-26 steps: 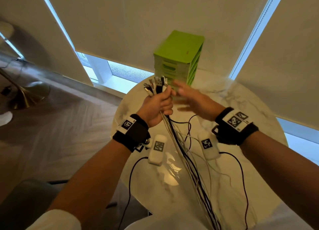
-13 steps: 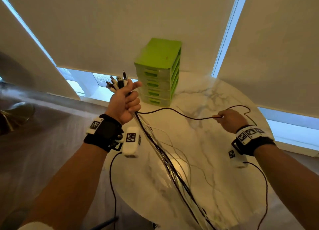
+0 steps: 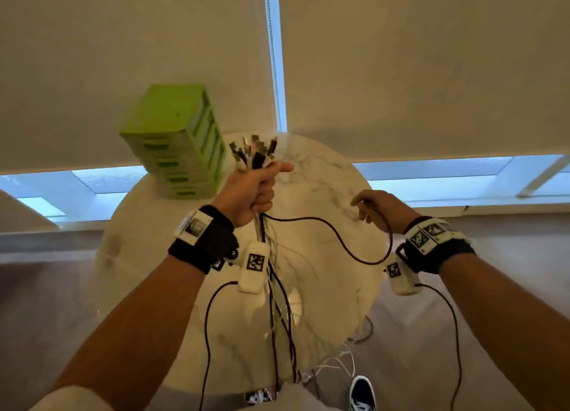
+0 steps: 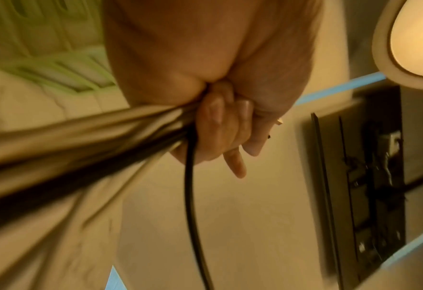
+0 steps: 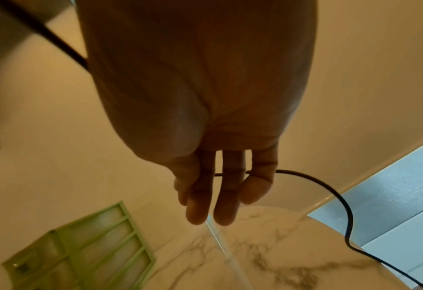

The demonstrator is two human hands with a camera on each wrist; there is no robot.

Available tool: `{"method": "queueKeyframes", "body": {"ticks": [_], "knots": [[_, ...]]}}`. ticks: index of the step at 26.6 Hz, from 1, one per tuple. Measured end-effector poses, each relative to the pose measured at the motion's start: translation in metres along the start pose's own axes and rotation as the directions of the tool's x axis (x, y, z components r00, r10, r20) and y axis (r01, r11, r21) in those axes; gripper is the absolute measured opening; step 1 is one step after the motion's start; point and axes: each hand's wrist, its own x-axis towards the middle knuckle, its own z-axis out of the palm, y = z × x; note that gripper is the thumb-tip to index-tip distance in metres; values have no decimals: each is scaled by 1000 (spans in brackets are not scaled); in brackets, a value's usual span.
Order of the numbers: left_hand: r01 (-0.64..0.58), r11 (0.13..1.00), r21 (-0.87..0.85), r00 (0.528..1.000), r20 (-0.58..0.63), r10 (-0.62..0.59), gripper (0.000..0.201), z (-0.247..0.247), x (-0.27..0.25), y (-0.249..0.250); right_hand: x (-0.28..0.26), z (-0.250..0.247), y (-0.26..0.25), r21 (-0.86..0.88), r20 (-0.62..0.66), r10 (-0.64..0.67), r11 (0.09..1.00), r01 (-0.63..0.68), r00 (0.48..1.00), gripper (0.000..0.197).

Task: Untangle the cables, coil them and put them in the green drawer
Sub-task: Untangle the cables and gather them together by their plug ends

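My left hand (image 3: 256,188) grips a bundle of black and white cables (image 3: 253,154) in a fist above the round marble table (image 3: 324,179), with the plugs sticking up. The strands hang down off the table's front edge, and the fist (image 4: 220,127) shows closed on the blurred bundle (image 4: 81,141). One black cable (image 3: 339,244) sags in a loop across to my right hand (image 3: 376,207). There it (image 5: 339,200) crosses the far side of the nearly straight fingers (image 5: 225,196); the thumb is hidden. The green drawer unit (image 3: 172,139) stands at the table's back left, drawers closed.
White and dark cable ends (image 3: 333,364) trail over the table's front edge to the floor beside a dark shoe (image 3: 362,392). Drawn blinds and low windows lie behind the table. A dark wall panel (image 4: 354,186) and a lamp (image 4: 416,39) show in the left wrist view.
My right hand has come back toward the left one, and the black cable, stretched out before, now sags in a loop. The left hand still holds the bundle, now nearer the middle.
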Motion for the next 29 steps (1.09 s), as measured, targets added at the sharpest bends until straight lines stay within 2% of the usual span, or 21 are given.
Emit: {"method": "queueKeyframes", "body": {"ticks": [2,4,6,8,9,10,12,14,15,16,17,19,21,24,27,28,29], "knots": [[-5,998,61,999,43,3,25,45,2,-7,-15,-10,8,-13,-2,-68,998,68,998,20],[-11,998,59,997,81,6,26,82,2,-7,-30,-23,33,-147,39,-61,987,66,997,28],[3,1000,14,997,75,-4,28,102,-1,-3,-48,-37,71,-287,118,122,954,-84,985,41],[8,1000,-26,1000,23,-7,29,115,-5,-2,-65,-45,107,-278,104,307,922,-268,946,50],[0,999,-35,1000,-10,-1,30,122,-7,-4,-71,-48,118,-185,65,354,923,-337,933,50],[-10,999,-42,999,-41,9,32,129,-8,-7,-74,-49,120,-19,17,375,927,-374,927,46],[-10,997,-72,996,-88,3,36,152,-8,-22,-84,-52,102,383,-1,344,868,-317,939,36],[-17,993,-117,994,-110,4,37,181,-4,-39,-93,-52,62,625,118,129,761,-175,985,36],[-31,990,-135,992,-128,14,37,196,-1,-46,-97,-48,42,647,186,-27,756,-101,982,39],[-48,987,-153,989,-147,25,36,210,3,-52,-101,-39,27,636,239,-145,770,-42,960,40],[-61,983,-173,985,-167,32,36,221,6,-54,-104,-28,15,611,250,-190,791,-3,949,36],[-82,973,-215,977,-211,36,37,235,13,-51,-107,-9,7,613,151,-128,790,8,980,23],[-134,958,-253,964,-258,66,38,239,19,-40,-111,-1,18,626,102,-37,779,-36,994,24],[-199,926,-321,941,-326,90,37,228,23,-29,-122,-3,43,554,219,58,814,-173,974,36],[-212,899,-384,926,-374,59,36,210,25,-38,-116,-31,55,371,347,95,900,-229,933,40],[-205,908,-366,926,-373,59,36,209,26,-42,-110,-43,60,271,302,91,946,-177,949,38],[-197,917,-348,932,-355,65,36,209,27,-44,-102,-55,66,145,182,77,984,-104,980,34]]}}
